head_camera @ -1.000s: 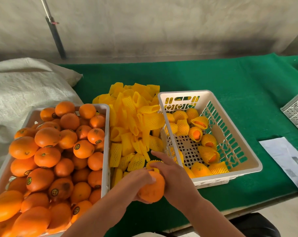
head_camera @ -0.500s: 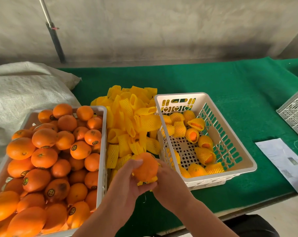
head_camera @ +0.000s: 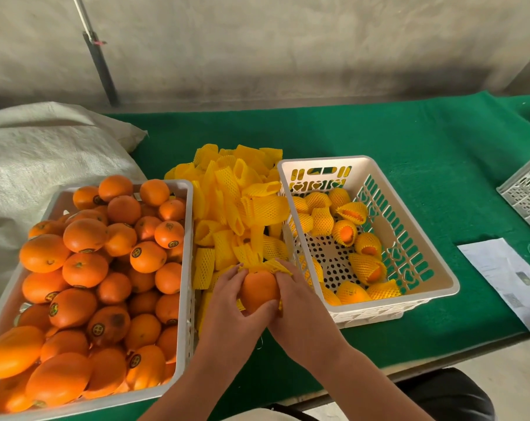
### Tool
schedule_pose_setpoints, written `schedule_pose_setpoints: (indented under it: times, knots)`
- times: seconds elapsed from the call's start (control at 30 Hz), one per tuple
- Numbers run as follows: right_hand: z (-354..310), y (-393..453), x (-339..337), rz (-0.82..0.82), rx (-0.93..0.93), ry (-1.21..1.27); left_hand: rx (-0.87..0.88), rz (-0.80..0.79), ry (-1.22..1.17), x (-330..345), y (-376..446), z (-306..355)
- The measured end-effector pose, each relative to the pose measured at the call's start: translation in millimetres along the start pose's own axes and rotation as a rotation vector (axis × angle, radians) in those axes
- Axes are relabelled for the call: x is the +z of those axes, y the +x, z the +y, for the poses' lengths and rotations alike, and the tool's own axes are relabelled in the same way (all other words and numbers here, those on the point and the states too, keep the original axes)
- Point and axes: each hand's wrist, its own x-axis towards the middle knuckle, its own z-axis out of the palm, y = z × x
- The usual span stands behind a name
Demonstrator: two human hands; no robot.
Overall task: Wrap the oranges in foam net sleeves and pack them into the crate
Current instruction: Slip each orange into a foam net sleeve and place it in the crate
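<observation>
Sitting far to the left on the green desk (head_camera: 409, 153) is a big white sack (head_camera: 45, 165). Next to it is the full crate (head_camera: 186, 268) of bare oranges (head_camera: 84, 235), none of them wrapped yet. Just right of that lies the pile of yellow foam net sleeves (head_camera: 236, 205).

In front of the pile, both hands hold one orange (head_camera: 259, 291). The left hand (head_camera: 227, 302) curls round its left side and the thumb presses on its near end. The right hand (head_camera: 300, 302) curls round its right side and pinches the sleeve (head_camera: 270, 266).

Half a second ago the orange was up on the fingertips, with the sleeve peeking out under it. Now the hands are lower and closer together, and the sleeve is bunched over the far end of the orange. Most of the orange is bare, so the wrapping has only just begun. I think the sleeve needs to be pulled down over the fruit next.

Further right is the packing crate (head_camera: 440, 278), just beside the right hand. It holds wrapped oranges (head_camera: 367, 265) around its edges, with bare floor in the middle. Far right lies a sheet of paper (head_camera: 507, 275).
</observation>
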Motion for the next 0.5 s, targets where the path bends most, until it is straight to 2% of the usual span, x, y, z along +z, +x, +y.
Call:
schedule_pose_setpoints:
  times: [0.13,0.5]
  knots:
    - [-2,3,-2,0.015,0.004,-0.011,0.030,-0.064,-0.066,-9,4,-6]
    - [-27,4,5,0.084,-0.086,-0.003,0.084,0.204,0.134,-26,8,-4]
